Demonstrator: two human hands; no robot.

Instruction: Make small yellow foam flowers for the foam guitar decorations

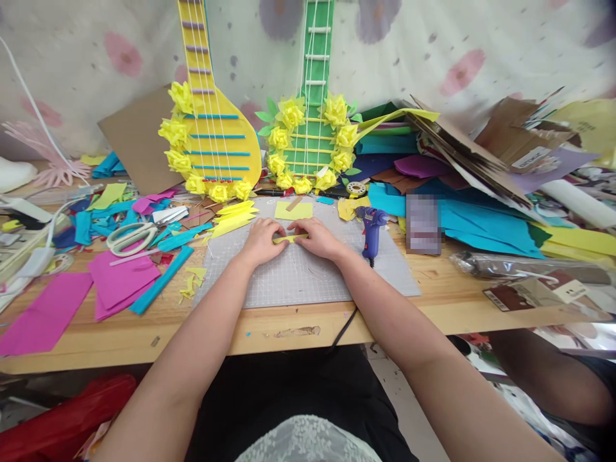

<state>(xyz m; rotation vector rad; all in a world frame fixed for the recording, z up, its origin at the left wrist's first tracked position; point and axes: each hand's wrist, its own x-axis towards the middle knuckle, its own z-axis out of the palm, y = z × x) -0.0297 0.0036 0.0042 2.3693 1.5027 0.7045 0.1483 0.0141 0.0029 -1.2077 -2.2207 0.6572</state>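
Note:
Over the grey cutting mat (279, 285), my left hand (263, 242) and my right hand (317, 237) face each other, fingers bent inward. Between them they pinch a narrow yellow paper strip (290, 239), one end in each hand. Just beyond my fingertips lies a flat yellow paper piece (308, 210) with a small brown strip (293, 204) on it. A stack of cut yellow paper (234, 218) rests left of my left hand. To the right of my right hand, a blue glue gun (372, 231) lies on the mat.
Two paper guitars, one yellow (231, 128) and one green (310, 135), lean upright at the back with yellow flowers. Scissors (132, 237) and magenta sheets (120, 282) lie left. Blue paper (481, 224), cardboard (471, 147) and a blurred phone-like object (423, 224) occupy the right.

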